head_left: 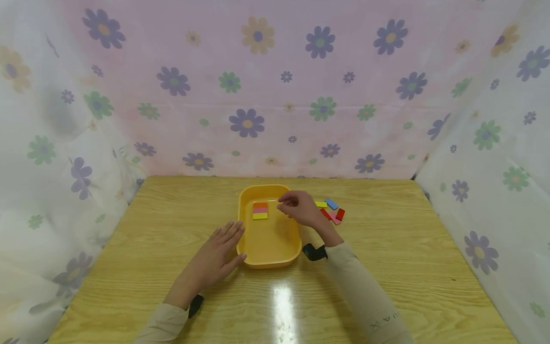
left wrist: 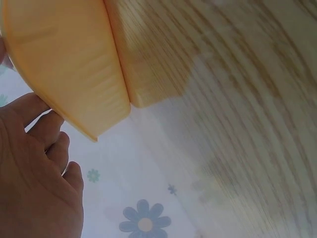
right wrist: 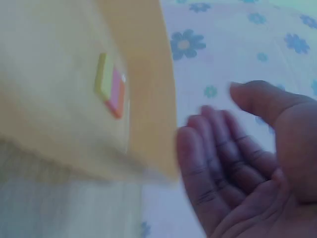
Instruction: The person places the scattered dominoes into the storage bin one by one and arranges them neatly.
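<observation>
A yellow plastic tray point(head_left: 268, 243) sits on the table, and my left hand point(head_left: 215, 258) rests against its left rim with fingers spread. The left wrist view shows those fingertips point(left wrist: 37, 101) touching the tray's edge. Inside the tray, towards its far left, an orange block point(head_left: 259, 205), a pink block point(head_left: 259, 210) and a yellow block point(head_left: 259, 216) lie side by side, flat and rectangular. Above the tray's right side hovers my right hand point(head_left: 301, 209), its fingers loosely bent. In the right wrist view nothing shows between its thumb and fingers point(right wrist: 190, 148).
Just right of the tray lie several loose blocks: a yellow one point(head_left: 321, 204), a blue one point(head_left: 331, 204), a red one point(head_left: 340, 214), another red one and a pink one point(head_left: 334, 219). Flowered cloth point(head_left: 275, 91) surrounds the wooden table point(head_left: 386, 229) at the back and sides.
</observation>
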Demonstrator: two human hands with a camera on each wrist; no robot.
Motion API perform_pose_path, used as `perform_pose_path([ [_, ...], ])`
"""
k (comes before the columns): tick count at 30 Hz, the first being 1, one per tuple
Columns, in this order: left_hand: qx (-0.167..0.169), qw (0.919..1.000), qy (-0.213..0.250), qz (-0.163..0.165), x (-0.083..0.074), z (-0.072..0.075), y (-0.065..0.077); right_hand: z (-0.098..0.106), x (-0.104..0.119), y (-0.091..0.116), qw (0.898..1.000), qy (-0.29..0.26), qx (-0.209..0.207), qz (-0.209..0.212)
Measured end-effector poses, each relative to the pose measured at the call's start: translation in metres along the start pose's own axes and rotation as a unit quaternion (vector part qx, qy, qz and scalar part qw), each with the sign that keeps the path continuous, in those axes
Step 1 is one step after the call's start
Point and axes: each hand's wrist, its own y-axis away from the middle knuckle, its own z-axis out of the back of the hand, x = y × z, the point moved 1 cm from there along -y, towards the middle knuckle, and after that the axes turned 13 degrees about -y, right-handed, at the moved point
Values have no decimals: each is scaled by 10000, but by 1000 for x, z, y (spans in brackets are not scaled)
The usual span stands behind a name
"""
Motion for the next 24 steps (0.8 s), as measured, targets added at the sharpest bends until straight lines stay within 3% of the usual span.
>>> perform_pose_path([
  [3, 10, 10000, -10, 6, 0, -1, 0, 9, -11, 10, 9973, -349, -529, 380],
  [7, -2, 10000, -3, 18, 1, -1, 1, 23, -31, 24, 9863, -741, -1380, 526],
  [10, -28, 10000, -31, 9, 1, -1, 1, 37, -45, 37, 9742, -908, -2024, 423],
  [15, -71, 10000, -44, -3, 1, -1, 2, 63, -67, 57, 9545, -410, -2955, -3],
  [18, -116, 9999, -56, -25, 1, -2, 2, 78, -77, 68, 9486, 310, -3072, -698],
  [21, -141, 9999, -83, -45, 2, -3, 2, 87, -83, 76, 9444, 907, -2810, -1448],
  [24, -155, 9999, -43, -48, 2, -3, 2, 90, -83, 78, 9438, 1110, -2482, -1879],
])
